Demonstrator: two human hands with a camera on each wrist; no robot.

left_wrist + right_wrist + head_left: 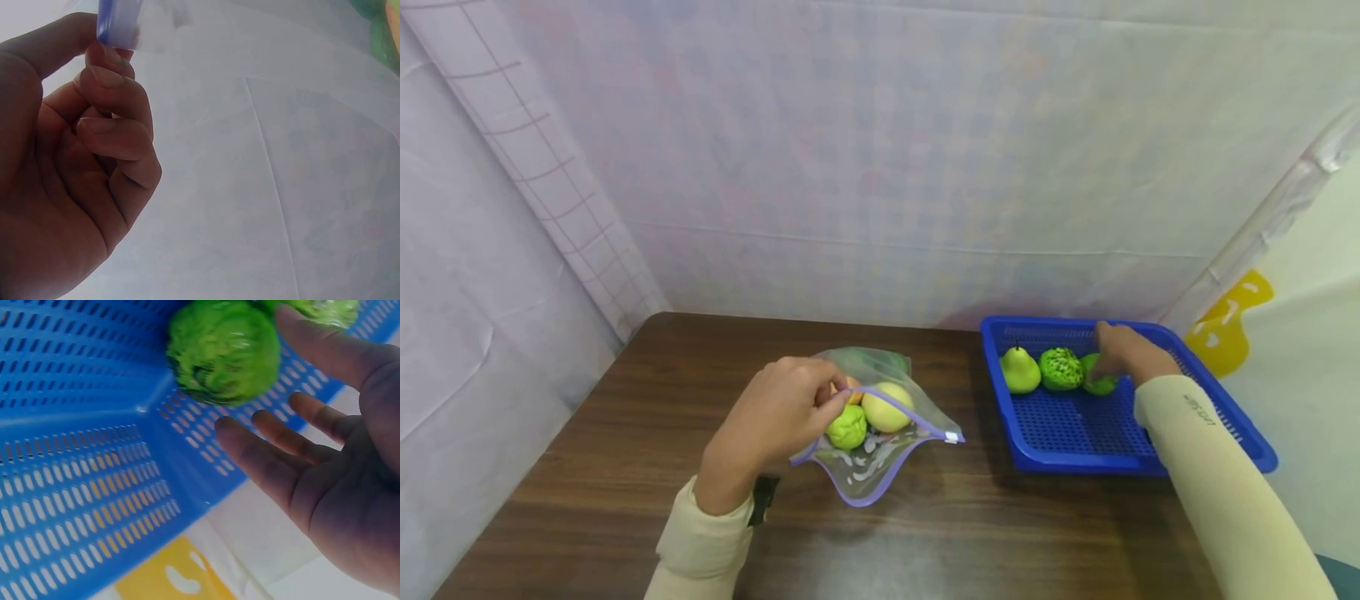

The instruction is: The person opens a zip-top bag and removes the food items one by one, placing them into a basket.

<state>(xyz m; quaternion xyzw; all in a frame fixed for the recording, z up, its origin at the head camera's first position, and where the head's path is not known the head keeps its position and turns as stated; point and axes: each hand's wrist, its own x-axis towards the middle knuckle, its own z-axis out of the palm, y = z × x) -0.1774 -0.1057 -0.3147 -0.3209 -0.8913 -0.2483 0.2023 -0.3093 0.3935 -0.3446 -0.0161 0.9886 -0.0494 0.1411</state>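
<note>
My left hand pinches the purple-edged mouth of a clear zip bag between thumb and finger. Inside the bag lie a green leafy toy vegetable, a pale yellow round fruit and an orange piece, partly hidden by the fingers. Over the blue basket, my right hand reaches down with fingers spread. Close by its fingertips in the right wrist view sits a green leafy ball, like a toy cabbage. A speckled green ball and a green pear lie left of it.
The bag and basket stand on a dark wooden table. A white slider sits at the bag's right corner. White sheeting hangs behind the table, and a yellow shape shows on the right sheet beside the basket.
</note>
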